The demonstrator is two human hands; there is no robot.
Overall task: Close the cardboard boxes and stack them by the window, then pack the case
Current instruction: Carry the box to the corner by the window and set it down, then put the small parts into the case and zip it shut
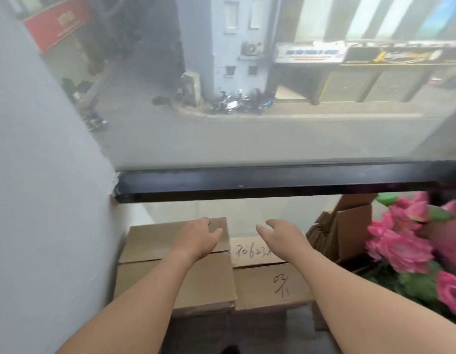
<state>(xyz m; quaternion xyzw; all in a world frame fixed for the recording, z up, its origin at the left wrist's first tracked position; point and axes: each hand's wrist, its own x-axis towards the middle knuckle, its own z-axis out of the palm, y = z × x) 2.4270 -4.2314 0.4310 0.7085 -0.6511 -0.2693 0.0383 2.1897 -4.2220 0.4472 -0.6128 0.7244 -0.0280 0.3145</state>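
Note:
A closed brown cardboard box (155, 241) stands in the corner below the window, against the grey wall. My left hand (200, 235) rests on its top flap near the far right edge, fingers curled down over the flap's edge. Beside it on the right stands a second closed cardboard box (270, 287) with handwritten black numbers on its top. My right hand (280, 235) hovers over that box's far flap, fingers relaxed and slightly spread, holding nothing. No case is in view.
The black window frame (273, 180) runs across just above the boxes. An open cardboard box (349, 226) stands at the right with brown sticks in it. Pink artificial flowers (411, 249) crowd the right edge. The grey wall (42, 200) closes off the left.

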